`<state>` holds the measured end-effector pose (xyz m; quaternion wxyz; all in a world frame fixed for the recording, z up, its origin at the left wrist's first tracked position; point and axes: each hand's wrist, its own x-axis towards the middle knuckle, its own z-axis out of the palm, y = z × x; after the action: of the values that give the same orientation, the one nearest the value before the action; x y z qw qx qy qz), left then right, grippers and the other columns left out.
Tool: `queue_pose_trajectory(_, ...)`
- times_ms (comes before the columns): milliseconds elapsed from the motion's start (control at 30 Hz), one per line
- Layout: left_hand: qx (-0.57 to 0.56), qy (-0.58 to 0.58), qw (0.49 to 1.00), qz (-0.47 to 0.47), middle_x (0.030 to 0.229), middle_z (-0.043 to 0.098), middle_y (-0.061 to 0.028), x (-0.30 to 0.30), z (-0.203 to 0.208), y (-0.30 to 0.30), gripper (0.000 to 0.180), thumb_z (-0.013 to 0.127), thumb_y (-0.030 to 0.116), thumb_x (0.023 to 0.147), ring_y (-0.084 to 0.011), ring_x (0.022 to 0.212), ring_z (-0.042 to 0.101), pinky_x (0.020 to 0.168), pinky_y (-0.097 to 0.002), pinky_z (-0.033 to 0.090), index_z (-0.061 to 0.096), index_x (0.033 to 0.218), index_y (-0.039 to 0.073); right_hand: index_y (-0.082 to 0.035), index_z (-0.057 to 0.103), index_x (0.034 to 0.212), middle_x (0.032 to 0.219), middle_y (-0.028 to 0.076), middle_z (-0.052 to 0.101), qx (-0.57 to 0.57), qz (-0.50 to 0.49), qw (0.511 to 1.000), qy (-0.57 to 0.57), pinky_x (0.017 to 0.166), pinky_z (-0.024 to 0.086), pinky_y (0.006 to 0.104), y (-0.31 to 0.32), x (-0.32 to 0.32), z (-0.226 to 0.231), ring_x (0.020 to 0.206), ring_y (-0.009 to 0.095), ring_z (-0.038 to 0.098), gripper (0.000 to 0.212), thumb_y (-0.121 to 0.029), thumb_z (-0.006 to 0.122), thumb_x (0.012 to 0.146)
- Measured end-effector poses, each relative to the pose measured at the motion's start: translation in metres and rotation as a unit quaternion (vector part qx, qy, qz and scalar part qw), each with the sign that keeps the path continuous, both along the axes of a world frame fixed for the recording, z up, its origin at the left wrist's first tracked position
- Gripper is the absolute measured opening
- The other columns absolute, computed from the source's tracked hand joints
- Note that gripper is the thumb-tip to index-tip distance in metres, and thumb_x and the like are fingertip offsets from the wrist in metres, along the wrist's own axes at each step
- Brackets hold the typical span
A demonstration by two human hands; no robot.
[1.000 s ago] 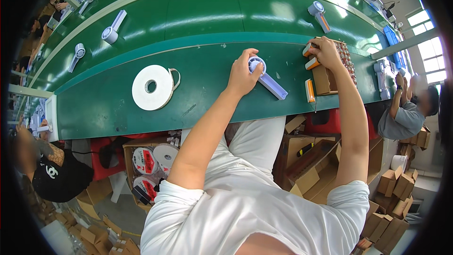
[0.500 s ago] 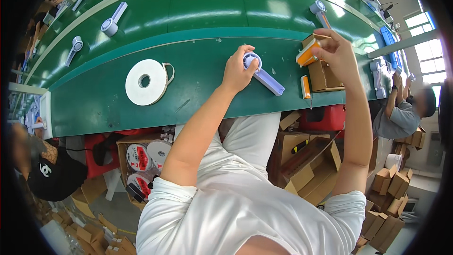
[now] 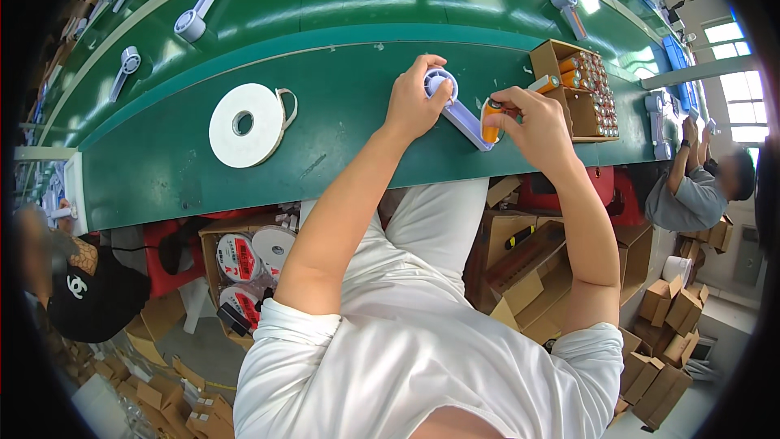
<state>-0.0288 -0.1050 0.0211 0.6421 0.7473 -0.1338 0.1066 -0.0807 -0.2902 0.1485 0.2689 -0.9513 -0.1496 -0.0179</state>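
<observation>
My left hand [image 3: 418, 99] is closed around the round head of a pale lavender handheld fan body [image 3: 466, 123], whose open, trough-like handle slants toward me to the right. At the handle's end, my right hand [image 3: 532, 123] pinches an orange cylindrical battery [image 3: 491, 123] with a pale strip along it. The battery is right at the trough; whether it touches the trough floor I cannot tell. Another orange battery with a white strip [image 3: 543, 84] lies against the left side of a cardboard box [image 3: 582, 118]. Several orange batteries [image 3: 603, 107] stand packed in that box.
A large roll of white tape [image 3: 223, 126] lies on the left of the green table, its loose end curling up. Beyond, more fan bodies [image 3: 191, 26] lie on the green belt. Cartons [image 3: 528, 293] stand below the table; people sit on both sides.
My right hand has come from above the box down and left to the fan handle, with a battery in its fingers. The batteries inside the box now show. The left hand keeps its hold.
</observation>
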Motion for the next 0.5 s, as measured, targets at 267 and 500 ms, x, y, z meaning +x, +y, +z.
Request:
queue_pose_trajectory(267, 0.012, -0.005, 1.0, -0.003, 0.098, 0.068, -0.0135, -0.003, 0.003, 0.0, 0.03, 0.064, 0.02, 0.085, -0.0233, 0.087, 0.067, 0.078, -0.0331, 0.053, 0.06, 0.108, 0.001, -0.003, 0.069, 0.097, 0.079, 0.012, 0.065, -0.108, 0.053, 0.992, -0.041, 0.07, 0.052, 0.0382, 0.007, -0.002, -0.024, 0.076, 0.028, 0.063, 0.029, -0.023, 0.076, 0.078)
queue_pose_trajectory(500, 0.044, -0.04, 0.998, -0.011, 0.089, 0.068, -0.0128, -0.001, -0.006, -0.003, 0.029, 0.063, 0.023, 0.085, -0.0234, 0.079, 0.067, 0.072, -0.0327, 0.053, 0.061, 0.104, 0.002, -0.006, 0.071, 0.098, 0.08, 0.01, 0.066, -0.153, 0.097, 0.981, -0.064, 0.071, 0.051, 0.0407, 0.014, -0.002, -0.045, 0.08, 0.027, 0.063, 0.029, -0.025, 0.075, 0.078)
